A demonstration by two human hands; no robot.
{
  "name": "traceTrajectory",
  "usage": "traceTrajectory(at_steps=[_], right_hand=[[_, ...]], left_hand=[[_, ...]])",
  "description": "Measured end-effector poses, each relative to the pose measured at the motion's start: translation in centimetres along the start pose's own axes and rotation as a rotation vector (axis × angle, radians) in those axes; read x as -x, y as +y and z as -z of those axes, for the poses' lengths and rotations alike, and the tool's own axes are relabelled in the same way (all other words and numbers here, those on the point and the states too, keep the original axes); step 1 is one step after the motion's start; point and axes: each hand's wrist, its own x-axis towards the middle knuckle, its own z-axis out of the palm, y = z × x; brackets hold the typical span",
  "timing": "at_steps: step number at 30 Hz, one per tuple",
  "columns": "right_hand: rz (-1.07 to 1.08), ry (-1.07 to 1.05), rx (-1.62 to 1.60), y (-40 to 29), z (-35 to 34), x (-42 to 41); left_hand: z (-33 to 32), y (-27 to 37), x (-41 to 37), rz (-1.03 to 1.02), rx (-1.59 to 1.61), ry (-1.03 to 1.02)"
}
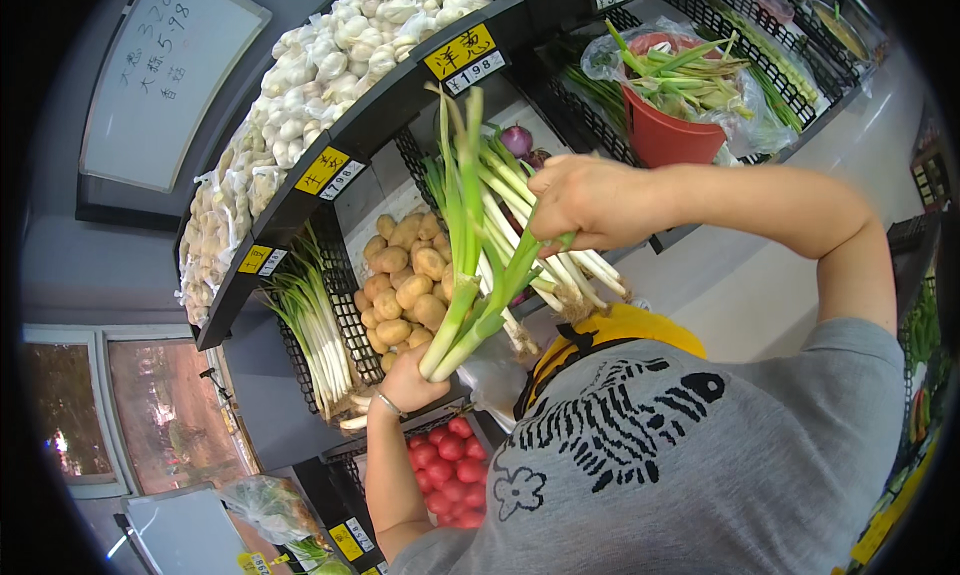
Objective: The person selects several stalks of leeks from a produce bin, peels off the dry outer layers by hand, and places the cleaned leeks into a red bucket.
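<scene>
My left hand [411, 383], with a bracelet at the wrist, grips large green onions [463, 312] around their white lower stems. Root ends show below that fist. My right hand [581, 203] is closed on a green leaf [517, 267] that branches off the same stalks and bends to the right. The other leaves stand up, with dry tips at the top. Behind my right hand lies a loose bunch of green onions [574, 275], roots towards my body. Potatoes [412, 286] fill a bin just behind the held stalks.
Bagged garlic [330, 64] covers the upper shelf. Another green onion bunch [322, 350] lies in a black crate on the left. Tomatoes [450, 470] sit below my left hand. A red bucket [667, 128] holds leaf scraps; red onions [516, 139] lie nearby.
</scene>
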Motion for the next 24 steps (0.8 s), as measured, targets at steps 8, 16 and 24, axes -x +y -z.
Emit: traceTrajectory(at_steps=[8, 16, 24], right_hand=[[-0.47, 0.899, -1.377, 1.0, -1.8, 1.4], [-0.999, 0.864, 0.291, 14.5, 8.0, 14.6], [-1.011, 0.194, 0.903, 15.0, 5.3, 14.5]], left_hand=[[-1.8, 1.2, -2.5, -0.019, 0.246, -0.119], [-5.1, -0.8, -0.9, 0.109, 0.043, 0.066], [-5.9, 3.1, -3.6, 0.228, -0.242, 0.363]])
